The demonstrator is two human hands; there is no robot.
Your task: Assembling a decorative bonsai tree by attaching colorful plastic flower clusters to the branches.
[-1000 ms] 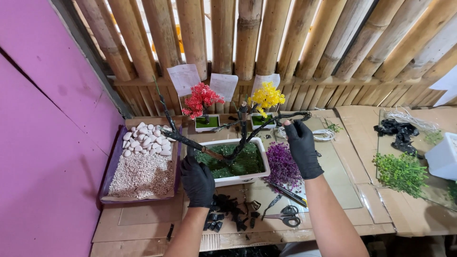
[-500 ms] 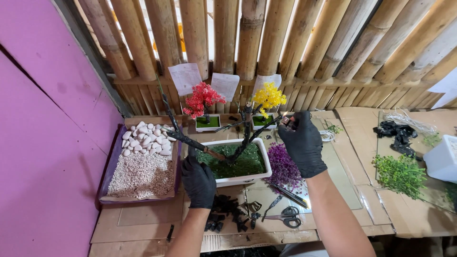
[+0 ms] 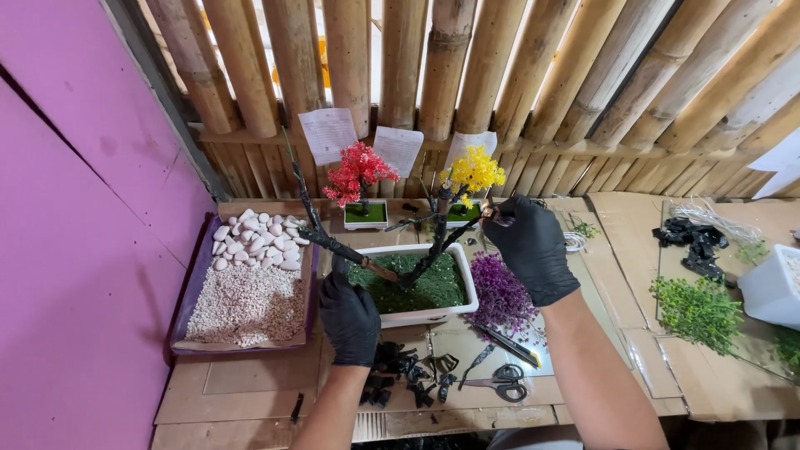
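at the far left, against the pink wall, a shallow tray (image 3: 193, 292) holds fine gravel with white pebbles (image 3: 257, 242) heaped at its back. just right of it the left hand (image 3: 349, 315), in a black glove, is closed around the near left corner of a white rectangular pot (image 3: 425, 317) filled with green moss. out of the moss rises a bare dark tree (image 3: 425, 250), one branch running left over the tray, another right. behind the pot stand two small model trees, one red (image 3: 357, 171), one yellow (image 3: 475, 169). the right hand (image 3: 527, 247), also gloved, has its fingers pinched together on the tip of the right branch. below it lies a purple foliage clump (image 3: 500, 296), then scissors (image 3: 500, 381) and black scraps (image 3: 400, 375) on the cardboard bench (image 3: 250, 383). further right sit green sprigs (image 3: 698, 308).
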